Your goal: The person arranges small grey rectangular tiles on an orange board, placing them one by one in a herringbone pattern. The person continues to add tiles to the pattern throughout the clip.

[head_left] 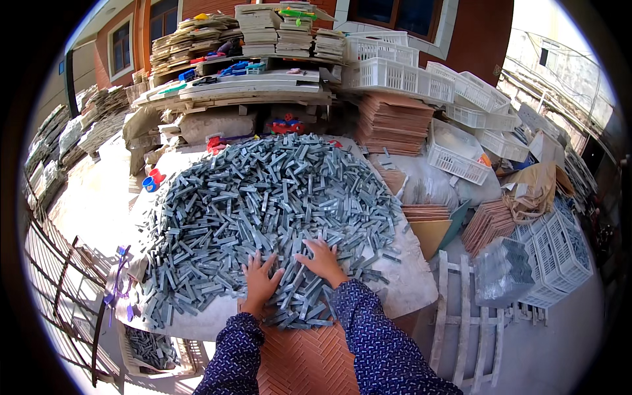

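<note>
Heaped grey strips (257, 191), small and bar-shaped, cover most of the pale desk (413, 283) before me, lying at all angles. Left grip (261, 282): fingers spread wide, palm down at the near edge of the heap, touching strips. Right grip (322, 262): a little farther forward and to the right, also wide, fingers fanned over the strips. I cannot tell whether any strip is pinched under either palm. Between my forearms, a tongue of strips spills to the near edge, above a reddish herringbone surface (306, 359). Far left of the heap: a blue cup (149, 184) just beside a red one. Below the desk, lower left, a pale crate (186, 355) holds more strips. Right, beyond the desk: a whitish slatted frame (465, 322) and white plastic crates (553, 257).
</note>
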Demonstrator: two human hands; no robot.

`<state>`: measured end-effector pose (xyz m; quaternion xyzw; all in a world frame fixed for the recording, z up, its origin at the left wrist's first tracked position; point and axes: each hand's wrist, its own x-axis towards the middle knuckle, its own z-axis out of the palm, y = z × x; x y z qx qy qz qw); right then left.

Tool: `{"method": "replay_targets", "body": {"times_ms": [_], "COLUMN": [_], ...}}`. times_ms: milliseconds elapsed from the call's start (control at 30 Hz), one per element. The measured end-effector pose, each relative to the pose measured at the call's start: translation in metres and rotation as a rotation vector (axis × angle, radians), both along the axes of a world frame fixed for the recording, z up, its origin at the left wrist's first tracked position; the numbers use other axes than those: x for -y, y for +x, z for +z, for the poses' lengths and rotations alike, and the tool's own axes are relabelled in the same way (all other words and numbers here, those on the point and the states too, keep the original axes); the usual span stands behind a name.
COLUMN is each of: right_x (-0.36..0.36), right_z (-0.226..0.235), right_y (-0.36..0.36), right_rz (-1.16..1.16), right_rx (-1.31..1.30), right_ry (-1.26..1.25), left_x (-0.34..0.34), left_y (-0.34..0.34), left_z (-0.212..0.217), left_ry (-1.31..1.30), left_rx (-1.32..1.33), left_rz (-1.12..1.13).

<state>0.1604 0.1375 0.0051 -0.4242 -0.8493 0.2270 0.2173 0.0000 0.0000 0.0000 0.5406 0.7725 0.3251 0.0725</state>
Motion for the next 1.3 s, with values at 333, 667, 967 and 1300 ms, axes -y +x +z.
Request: {"method": "replay_targets", "body": {"times_ms": [333,667,967,1300], "right_x": [0.02,0.071,0.169,0.3], "right_z": [-0.008,0.025,0.038,0.038], "right_y": [0.005,0.003,0.031,0.101], "right_rz": [0.073,0.183,0.105,0.318], "right_rx": [-0.461,-0.431,-0.637,-0.391], "right_ry": [0.022,-0.331,-0.049,-0.101], "left_x": [0.011,0.037,0.107,0.238], "left_y": [0.022,0.034,0.065,0.104], "left_z": [0.002,-0.014,0.031,0.016], "left_ry": [0.363,0.362,0.373,0.273], "left_rx": [0.301,0.317,0.76,0.494], "left_rz": [-0.175,-0.171,-0.255,-0.455]}}
